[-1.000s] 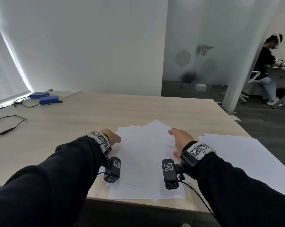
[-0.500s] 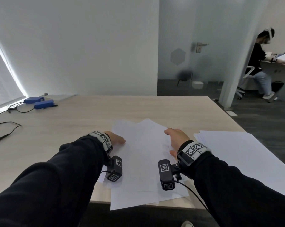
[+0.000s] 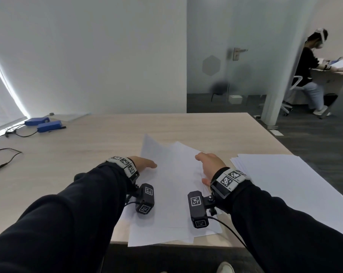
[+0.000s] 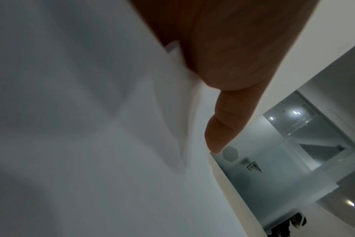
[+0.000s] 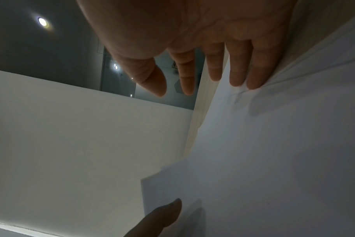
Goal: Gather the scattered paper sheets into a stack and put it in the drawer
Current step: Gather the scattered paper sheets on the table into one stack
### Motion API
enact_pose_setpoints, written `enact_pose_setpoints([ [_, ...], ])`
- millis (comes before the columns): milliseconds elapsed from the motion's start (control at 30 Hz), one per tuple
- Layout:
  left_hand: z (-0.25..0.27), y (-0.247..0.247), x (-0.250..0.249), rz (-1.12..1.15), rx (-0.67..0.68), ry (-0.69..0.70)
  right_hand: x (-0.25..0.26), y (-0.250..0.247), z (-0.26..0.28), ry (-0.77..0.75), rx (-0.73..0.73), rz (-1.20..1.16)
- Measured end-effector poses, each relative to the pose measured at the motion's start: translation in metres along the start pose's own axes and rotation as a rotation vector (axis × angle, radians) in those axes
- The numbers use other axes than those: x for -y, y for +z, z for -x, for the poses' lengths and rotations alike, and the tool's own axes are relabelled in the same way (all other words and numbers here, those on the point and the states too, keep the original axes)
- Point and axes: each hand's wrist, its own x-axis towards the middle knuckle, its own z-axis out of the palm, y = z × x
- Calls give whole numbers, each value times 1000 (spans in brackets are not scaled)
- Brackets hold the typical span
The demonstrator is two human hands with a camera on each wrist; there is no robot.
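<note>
— Two hands on the loose paper sheets [image 3: 174, 186], is that right?

— Yes. The left hand [image 3: 142, 164] lies at the left edge of the pile, fingers stretched out flat toward the right. The left wrist view shows its fingers [image 4: 223, 131] straight along the lifted paper edge, not curled round anything.

— And the other one?

— The right hand [image 3: 210, 166] sits at the right edge of the same pile. In the right wrist view its fingers [image 5: 253, 69] are straight and spread, the outer ones pressing on the paper, so it is relaxed too, grasping nothing.

— Where do the sheets lie?

— On the near part of the wooden table [image 3: 88, 154], between the two hands. They are fanned unevenly; the far corners stick out at different angles and the near edge overhangs the table's near rim.

— Any other paper?

— A second spread of white sheets [image 3: 281, 186] lies to the right, near the first pile, close to the table's right edge.

— Is a drawer visible?

— I cannot tell from these views.

— What else is there?

— Two blue boxes [image 3: 42, 124] with a black cable [image 3: 3, 158] at the far left, and a seated person [image 3: 308, 71] at a desk far right.
</note>
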Motion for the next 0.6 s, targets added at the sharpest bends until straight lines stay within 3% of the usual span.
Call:
enact_pose_setpoints([
  [233,-7,-21,-2,60,-172,122,-5,2,-8,13,17,-21],
  [333,-15,-26,8,72,-109,104,-6,3,-11,12,27,-20],
  [433,-4,-24,15,-91,-40,34,-8,5,-15,-19,39,12],
  [533,5,-23,16,-429,-25,74,-10,7,-15,-46,40,43],
  [600,7,-22,16,-425,3,101,-12,9,-15,-54,57,46],
])
